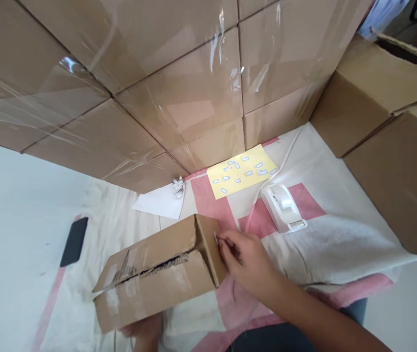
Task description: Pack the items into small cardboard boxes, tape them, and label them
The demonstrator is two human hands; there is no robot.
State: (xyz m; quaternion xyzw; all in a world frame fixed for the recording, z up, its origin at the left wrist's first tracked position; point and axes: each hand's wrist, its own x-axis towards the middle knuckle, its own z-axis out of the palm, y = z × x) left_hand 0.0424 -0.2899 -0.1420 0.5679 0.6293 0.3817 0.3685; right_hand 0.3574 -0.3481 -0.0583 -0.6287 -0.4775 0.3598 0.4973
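Observation:
A worn cardboard box (157, 288) lies tilted in front of me, its top flaps slightly apart with a dark gap between them. My left hand (143, 328) supports it from below near the left end; most of its fingers are hidden under the box. At the box's right end, the fingers of my right hand (245, 253) pinch a small white sticker (216, 238) against the cardboard. Beyond them is a yellow sheet (238, 187) with several small blue-edged white stickers. A white tape dispenser (284, 208) stands to the right of that sheet.
Taped cartons (204, 88) form a wall at the back. More brown cartons (392, 181) stand at the right. On the pink and white cloth (340, 205), a white paper (153, 203) bears crumpled scraps (178, 187). A dark phone-like slab (74, 242) lies at the left.

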